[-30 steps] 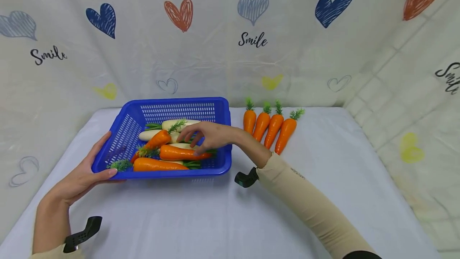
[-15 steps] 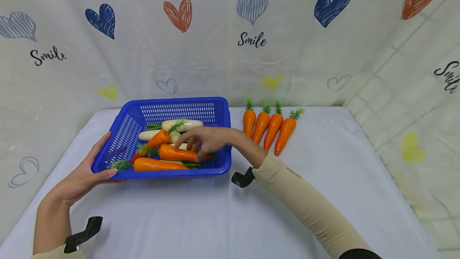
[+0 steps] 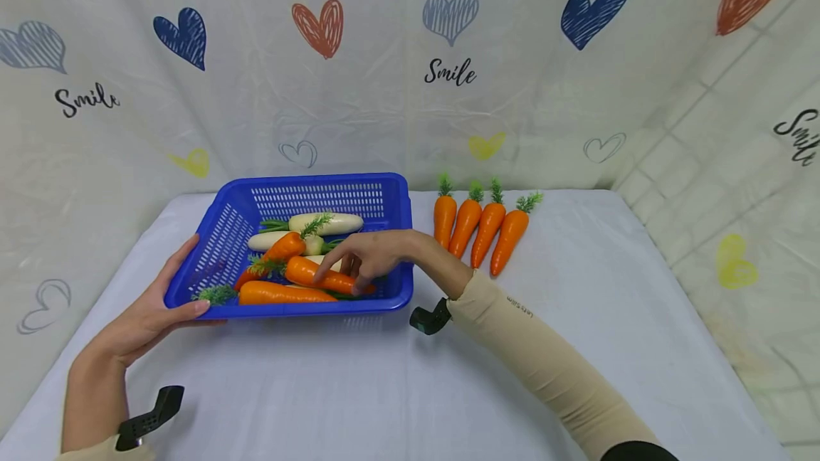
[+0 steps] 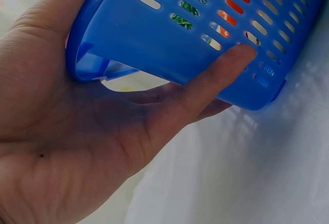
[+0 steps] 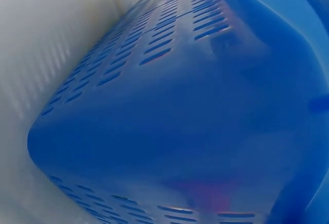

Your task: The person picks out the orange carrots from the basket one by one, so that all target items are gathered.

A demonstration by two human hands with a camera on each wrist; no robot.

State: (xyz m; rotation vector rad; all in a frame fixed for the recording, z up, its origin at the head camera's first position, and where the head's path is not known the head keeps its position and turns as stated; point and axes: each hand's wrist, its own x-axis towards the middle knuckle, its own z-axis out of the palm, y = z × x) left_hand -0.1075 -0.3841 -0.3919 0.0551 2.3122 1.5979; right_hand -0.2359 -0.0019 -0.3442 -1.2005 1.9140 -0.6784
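Note:
A blue slotted plastic basket holds several orange carrots with green tops and white radishes. At its left front corner my left hand grips it, thumb on the rim and fingers underneath; in the left wrist view a finger presses against the slotted wall. My right hand reaches over the right side into the basket. Its thumb and fingers pinch a carrot near the narrow end. Another carrot lies just in front of it. In the right wrist view the basket's corner hides the right hand.
Several carrots lie side by side on the white-covered table, right of the basket. Behind the table hangs a pale curtain printed with hearts. Wrist-worn camera mounts stick out from both arms.
My right hand has lowered into the basket and closed its fingers on the carrot, whose narrow end has swung slightly toward the front. The left hand stays on the corner.

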